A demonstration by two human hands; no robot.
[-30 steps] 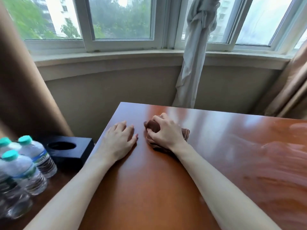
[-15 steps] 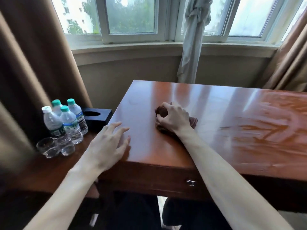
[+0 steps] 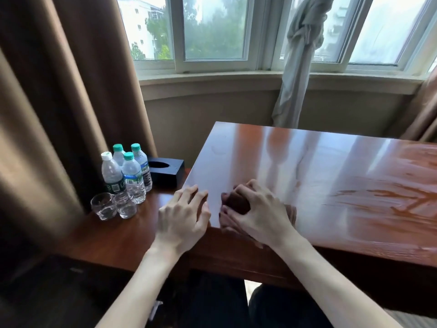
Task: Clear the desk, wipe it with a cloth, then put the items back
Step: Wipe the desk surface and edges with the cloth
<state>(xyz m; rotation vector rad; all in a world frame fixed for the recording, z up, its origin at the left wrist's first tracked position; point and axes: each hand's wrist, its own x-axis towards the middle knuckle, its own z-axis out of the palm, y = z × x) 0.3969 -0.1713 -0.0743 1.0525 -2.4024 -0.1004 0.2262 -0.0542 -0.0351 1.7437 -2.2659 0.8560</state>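
Observation:
The glossy red-brown desk (image 3: 319,166) shows wet streaks on its right part. My right hand (image 3: 260,214) grips a bunched brown cloth (image 3: 237,204) at the desk's near left corner. My left hand (image 3: 183,218) lies at the desk's left edge with its fingers spread and loosely bent, holding nothing. On the lower side table (image 3: 111,235) to the left stand several water bottles (image 3: 132,178), two clear glasses (image 3: 104,205) and a black tissue box (image 3: 165,171).
A brown curtain (image 3: 59,102) hangs at the left behind the side table. A knotted white curtain (image 3: 298,67) hangs past the desk's far edge, under the window sill (image 3: 236,78). Another brown curtain (image 3: 423,114) hangs at the far right.
My right hand has drawn the cloth back toward the desk's near left corner. My left hand slid from the desktop to its left edge. The view pulled back, showing the bottles and glasses.

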